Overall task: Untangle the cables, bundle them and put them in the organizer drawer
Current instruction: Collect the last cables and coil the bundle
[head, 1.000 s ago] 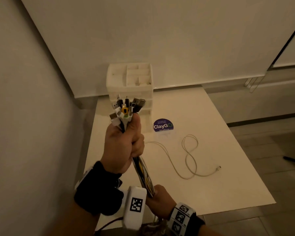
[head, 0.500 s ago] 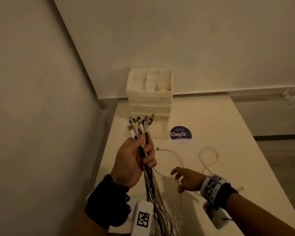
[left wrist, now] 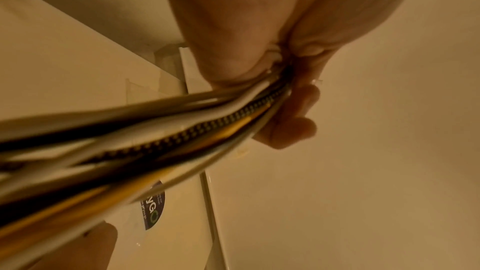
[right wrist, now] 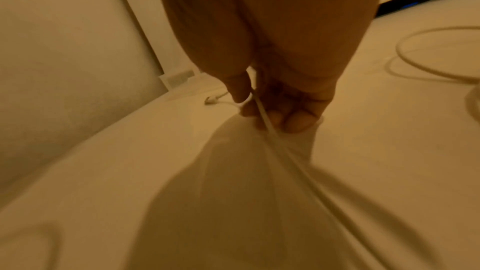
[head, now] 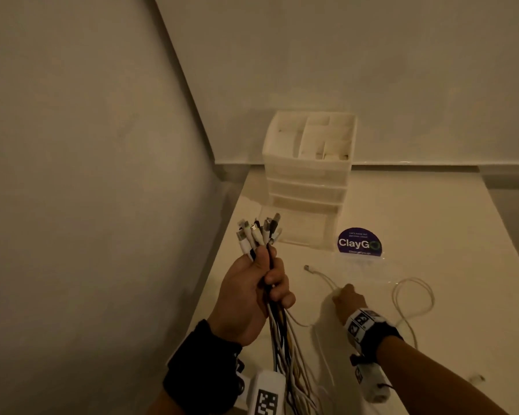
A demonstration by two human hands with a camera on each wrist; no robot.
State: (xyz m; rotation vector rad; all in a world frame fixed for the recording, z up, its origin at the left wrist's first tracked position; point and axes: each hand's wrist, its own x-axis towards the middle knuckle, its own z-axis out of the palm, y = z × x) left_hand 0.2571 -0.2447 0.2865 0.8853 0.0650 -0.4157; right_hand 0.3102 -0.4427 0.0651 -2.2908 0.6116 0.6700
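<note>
My left hand [head: 261, 292] grips a bundle of cables [head: 259, 235] upright above the table's left side, plugs fanned out on top, the cords [left wrist: 182, 130] hanging down past my wrist. A loose white cable [head: 321, 275] lies on the white table [head: 432, 223], its plug pointing left and its loops [head: 414, 301] trailing right. My right hand [head: 346, 298] is down on that cable, fingers curled, pinching the cord [right wrist: 259, 108] between thumb and fingers. The white organizer [head: 309, 175] with stacked drawers stands at the back against the wall; its bottom drawer looks pulled out.
A purple round ClayGo sticker [head: 359, 241] sits on the table right of the organizer. A wall [head: 87, 205] runs close along the table's left edge. A small white plug [head: 477, 378] lies near the front right.
My right hand left the hanging cords, reached out to the loose white cable and closed on it. The left hand lowered a little with the bundle. The view swung left.
</note>
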